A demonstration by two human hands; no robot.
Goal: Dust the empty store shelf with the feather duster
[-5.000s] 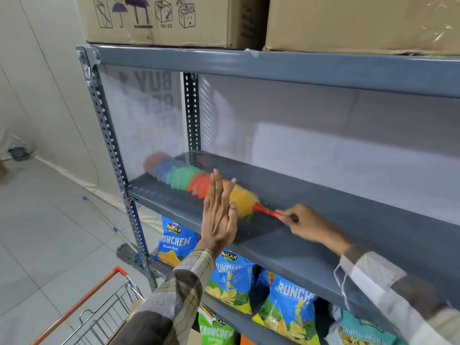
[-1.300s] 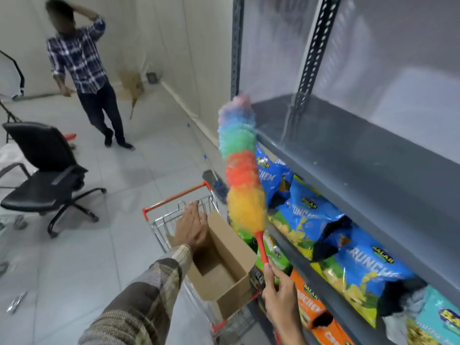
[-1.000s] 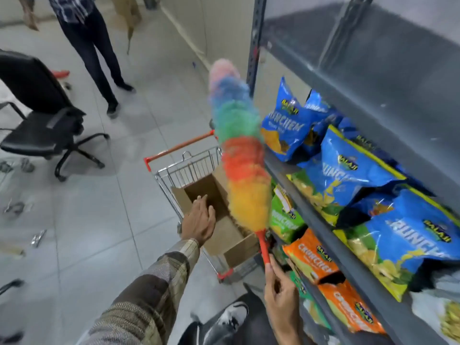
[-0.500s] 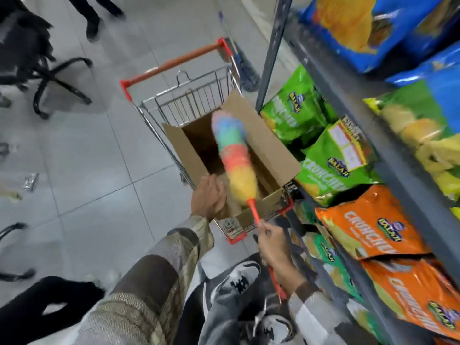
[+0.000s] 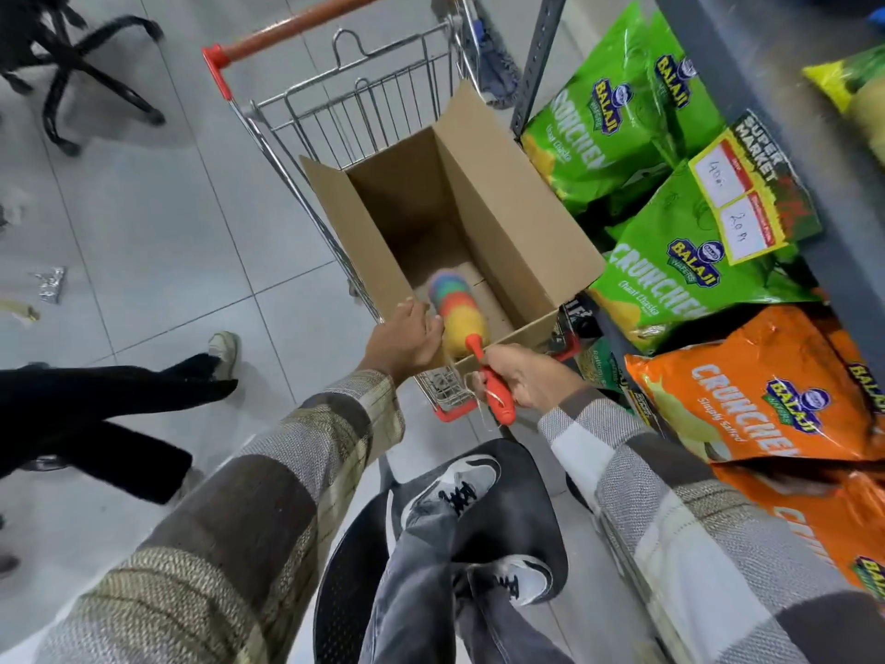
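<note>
The rainbow feather duster (image 5: 457, 311) points head-down into an open cardboard box (image 5: 507, 222) that sits in a wire shopping cart (image 5: 306, 107). My right hand (image 5: 524, 378) is closed around its orange handle just outside the box's near edge. My left hand (image 5: 407, 335) grips the near left rim of the box, beside the duster's yellow feathers. The empty shelf is out of view above.
Grey shelving (image 5: 766, 88) on the right holds green (image 5: 670, 261) and orange (image 5: 766, 390) snack bags. My feet rest on a black stool (image 5: 354, 567) below. Another person's black-trousered legs (image 5: 96, 404) stand at the left. An office chair base (image 5: 81, 69) stands at top left.
I turned from the shelf and looked down. The duster came off the shelf, swung upright, then went head-first down into the box. My left hand moved to the box rim.
</note>
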